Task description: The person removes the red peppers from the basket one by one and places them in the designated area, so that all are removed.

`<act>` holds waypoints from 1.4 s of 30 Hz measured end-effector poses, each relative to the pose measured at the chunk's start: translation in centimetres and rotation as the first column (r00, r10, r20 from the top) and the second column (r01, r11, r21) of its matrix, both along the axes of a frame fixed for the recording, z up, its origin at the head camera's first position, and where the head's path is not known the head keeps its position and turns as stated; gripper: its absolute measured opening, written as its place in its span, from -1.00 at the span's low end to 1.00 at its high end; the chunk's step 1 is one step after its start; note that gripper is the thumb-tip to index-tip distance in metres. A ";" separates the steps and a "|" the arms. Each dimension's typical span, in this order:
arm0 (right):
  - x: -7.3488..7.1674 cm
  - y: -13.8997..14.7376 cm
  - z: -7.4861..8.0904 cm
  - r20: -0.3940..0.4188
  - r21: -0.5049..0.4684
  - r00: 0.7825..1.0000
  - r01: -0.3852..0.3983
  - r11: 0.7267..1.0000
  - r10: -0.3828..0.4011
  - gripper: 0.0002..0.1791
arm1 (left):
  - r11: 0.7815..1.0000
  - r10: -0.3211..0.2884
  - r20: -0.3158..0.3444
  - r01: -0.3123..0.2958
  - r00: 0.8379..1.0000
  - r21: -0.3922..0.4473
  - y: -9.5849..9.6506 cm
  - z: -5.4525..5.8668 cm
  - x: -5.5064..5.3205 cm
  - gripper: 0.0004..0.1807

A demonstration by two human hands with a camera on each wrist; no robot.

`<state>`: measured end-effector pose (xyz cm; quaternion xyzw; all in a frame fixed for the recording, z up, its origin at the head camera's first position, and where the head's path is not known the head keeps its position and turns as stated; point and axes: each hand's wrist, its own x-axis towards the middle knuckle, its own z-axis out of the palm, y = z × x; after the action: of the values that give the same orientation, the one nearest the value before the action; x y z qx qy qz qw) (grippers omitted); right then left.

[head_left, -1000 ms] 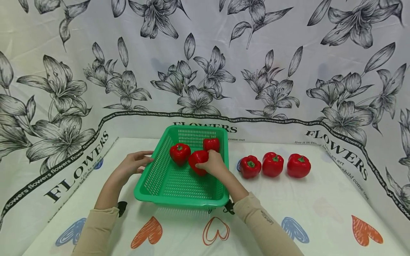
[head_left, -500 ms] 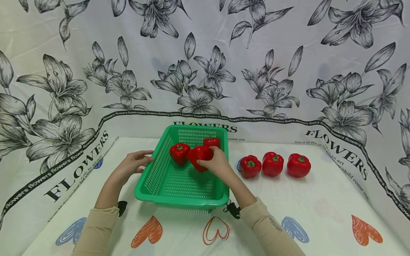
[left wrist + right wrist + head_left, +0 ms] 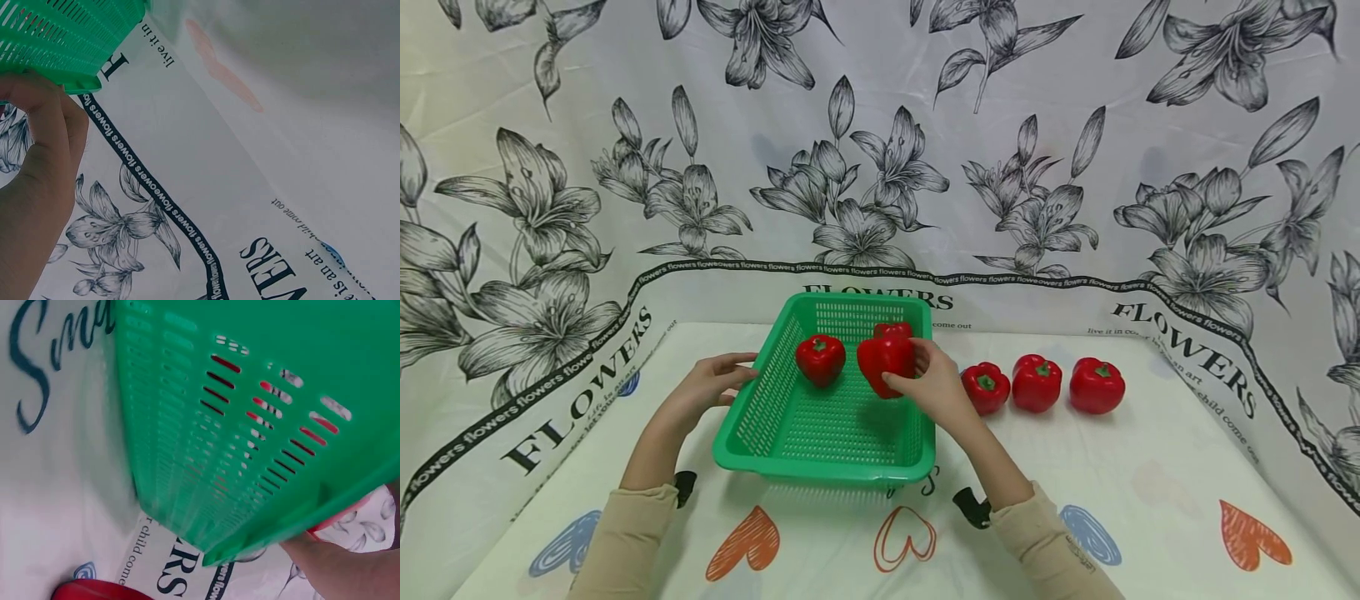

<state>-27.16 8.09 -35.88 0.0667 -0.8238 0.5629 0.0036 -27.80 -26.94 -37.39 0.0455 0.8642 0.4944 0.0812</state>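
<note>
My right hand (image 3: pixel 936 385) grips a red bell pepper (image 3: pixel 883 362) near the right side of the green plastic basket (image 3: pixel 827 472). The held pepper partly covers another pepper (image 3: pixel 892 330) at the basket's back right. A third bell pepper (image 3: pixel 821 360), stem up, sits in the back left of the basket. With fingers reaching to the left rim, my left hand (image 3: pixel 703 387) stays beside the basket. From the left wrist, the hand (image 3: pixel 47 125) appears right under the basket's rim (image 3: pixel 81 83). The right wrist view shows the basket's slotted side wall (image 3: pixel 187 425), which mostly hides the held pepper.
To the right of the basket, three red bell peppers stand in a row: a near one (image 3: pixel 987 388), a middle one (image 3: pixel 1036 383) and a far right one (image 3: pixel 1097 386). A white cloth (image 3: pixel 820 550) with printed hearts covers the table. Behind hangs a flower-printed backdrop (image 3: pixel 880 167).
My right hand has lifted the bell pepper from the basket's floor and moved it up and to the right. The left hand and basket have stayed put.
</note>
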 end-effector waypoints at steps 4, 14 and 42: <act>0.4 0.9 0.2 -0.010 -0.028 1.000 0.017 0.999 -0.017 -0.21 | 1.000 -0.008 -0.005 0.008 1.000 0.015 -0.1 0.0 0.0 -0.31; 1.0 3.7 0.4 -0.017 -0.109 0.999 0.037 0.993 -0.039 -0.20 | 1.000 -0.006 -0.006 0.006 1.000 0.001 0.0 0.0 -0.1 -0.32; 3.3 10.9 -2.0 0.090 -0.230 0.995 0.073 0.970 -0.054 -0.18 | 1.000 -0.013 -0.012 0.013 1.000 0.020 -0.2 -0.1 -0.1 -0.36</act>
<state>-23.90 18.97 -37.88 0.0159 -0.7531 0.6577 -0.0048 -27.88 -27.13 -37.46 0.0550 0.8593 0.5024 0.0788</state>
